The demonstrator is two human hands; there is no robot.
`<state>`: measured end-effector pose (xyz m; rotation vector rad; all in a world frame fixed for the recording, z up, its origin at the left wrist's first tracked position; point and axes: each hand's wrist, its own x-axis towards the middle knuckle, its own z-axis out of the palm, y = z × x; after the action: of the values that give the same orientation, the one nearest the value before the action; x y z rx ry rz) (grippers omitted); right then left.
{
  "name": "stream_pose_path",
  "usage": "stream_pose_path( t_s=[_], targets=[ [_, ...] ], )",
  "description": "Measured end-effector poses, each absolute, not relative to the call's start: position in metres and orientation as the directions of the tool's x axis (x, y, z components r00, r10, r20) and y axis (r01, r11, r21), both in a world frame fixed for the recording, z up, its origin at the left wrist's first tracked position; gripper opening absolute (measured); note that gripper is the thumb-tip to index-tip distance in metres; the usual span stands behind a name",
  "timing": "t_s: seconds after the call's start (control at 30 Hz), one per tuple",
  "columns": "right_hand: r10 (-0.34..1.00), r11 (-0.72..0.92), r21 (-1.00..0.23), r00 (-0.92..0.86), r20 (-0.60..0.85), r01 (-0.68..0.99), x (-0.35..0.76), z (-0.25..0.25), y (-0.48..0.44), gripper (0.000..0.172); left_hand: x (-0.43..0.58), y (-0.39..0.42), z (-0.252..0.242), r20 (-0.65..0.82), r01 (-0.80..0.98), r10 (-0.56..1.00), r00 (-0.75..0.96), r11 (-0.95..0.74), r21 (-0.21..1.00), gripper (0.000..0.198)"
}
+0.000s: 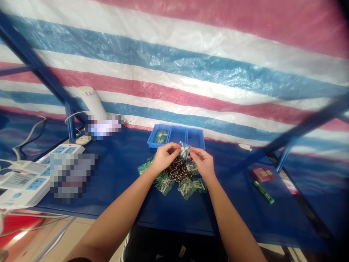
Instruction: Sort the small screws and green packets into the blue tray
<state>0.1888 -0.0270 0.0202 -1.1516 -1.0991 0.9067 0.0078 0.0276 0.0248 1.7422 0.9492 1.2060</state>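
A: What was being held by the fingers?
B: A small clear plastic bag with silvery pieces inside (184, 149) was held up between the two hands. By the left hand (167, 157) its left edge was pinched, with thumb and forefinger drawn almost together; by the right hand (204, 162) its right edge was gripped in a similarly narrow pinch. How the remaining fingers were curled could not be told exactly.

A: And what was seen below the fingertips?
B: A loose heap of small black and brass-coloured metal parts (178, 171) was spread on the dark blue flat tabletop (234, 203), directly below the fingers on the near side. It was partly ringed by flat green-tinted plastic bags of silvery metal pins (186, 187), by which the space between the wrists was mostly taken up.

A: Was anything placed beyond the fingers?
B: Just past them, a bright blue plastic tray with three compartments (177, 134) was set. In its left compartment, another green-tinted bag (161, 137) was contained.

A: What was lying off to the sides?
B: Well to the right of the fingers, a flat red rectangular box (263, 174) was placed beside a slim green oblong packet (263, 192). Far to the left, a long white plastic power strip with blue sockets (35, 194) was positioned, with plugs inserted.
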Motion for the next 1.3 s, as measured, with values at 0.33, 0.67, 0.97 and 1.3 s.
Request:
stream_pose_path(
  t_s=[0.33,0.67,0.97,1.3],
  targets=[
    [0.957,0.164,-0.986,0.244,0.158,-0.002,0.19,0.017,-0.026,0.028,-0.048,0.069,0.033,0.516,0.482,0.818,-0.252,-0.356,0.8,0.02],
    [0.945,0.185,-0.935,0.205,0.254,0.304,0.197,0.016,-0.027,0.025,-0.046,0.066,0.028,0.515,0.855,0.856,-0.037,-0.239,0.459,0.017],
    [0.945,0.209,-0.784,0.086,0.316,0.585,0.211,0.02,-0.029,0.023,-0.043,0.065,0.015,0.477,0.916,0.871,0.121,-0.283,0.284,0.036],
    [0.983,0.17,-0.614,-0.173,0.054,0.771,0.25,0.037,-0.037,0.044,-0.036,0.061,0.021,0.639,0.848,0.757,0.132,-0.421,0.323,0.021]
  ],
)
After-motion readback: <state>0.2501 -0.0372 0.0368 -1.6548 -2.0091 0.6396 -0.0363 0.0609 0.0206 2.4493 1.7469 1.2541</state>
